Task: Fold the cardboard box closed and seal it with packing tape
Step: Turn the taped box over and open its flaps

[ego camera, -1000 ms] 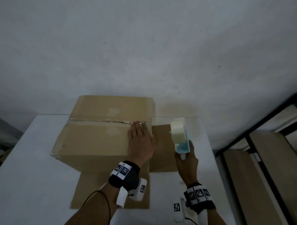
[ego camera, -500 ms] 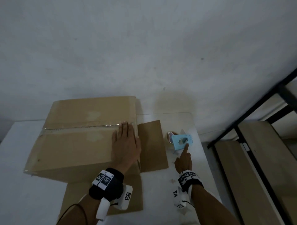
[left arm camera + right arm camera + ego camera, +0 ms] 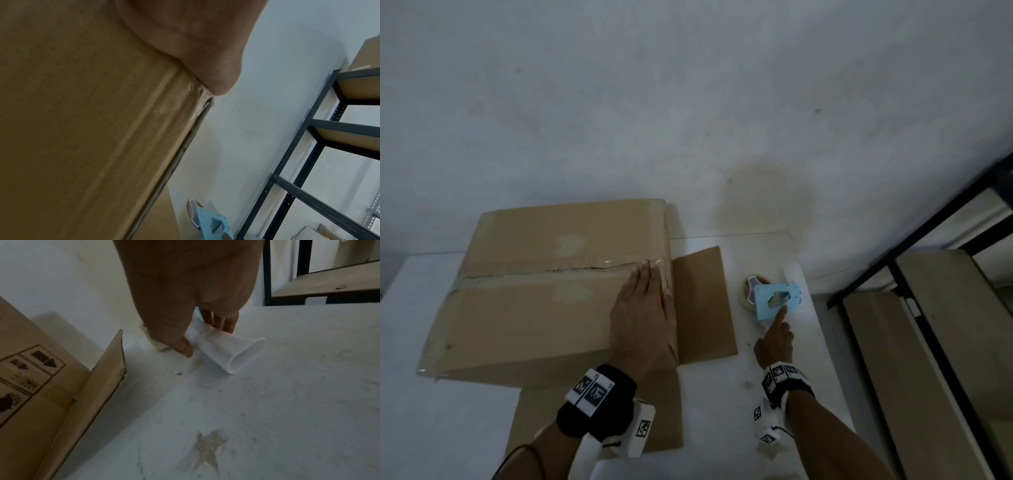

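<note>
The cardboard box (image 3: 534, 308) stands closed on the white table (image 3: 431, 428), with clear tape (image 3: 551, 270) along its top seam. My left hand (image 3: 643, 308) lies flat on the right end of the top, fingers straight and reaching the seam; the left wrist view shows its palm (image 3: 195, 40) on the cardboard (image 3: 82, 129). The blue tape dispenser (image 3: 774, 301) lies on its side on the table right of the box. My right hand (image 3: 774, 339) holds its white handle (image 3: 230, 352) between thumb (image 3: 184, 347) and fingers, the index finger stretched onto the blue plate.
Two loose bottom flaps lie flat on the table, one right of the box (image 3: 702, 301) and one in front (image 3: 599, 411). A black metal shelf rack (image 3: 914, 267) stands close on the right. A white wall (image 3: 688, 120) rises right behind the table.
My right hand has carried the dispenser from upright beside the box's right end down onto the table, where it now lies flat. The left hand stays on the box top.
</note>
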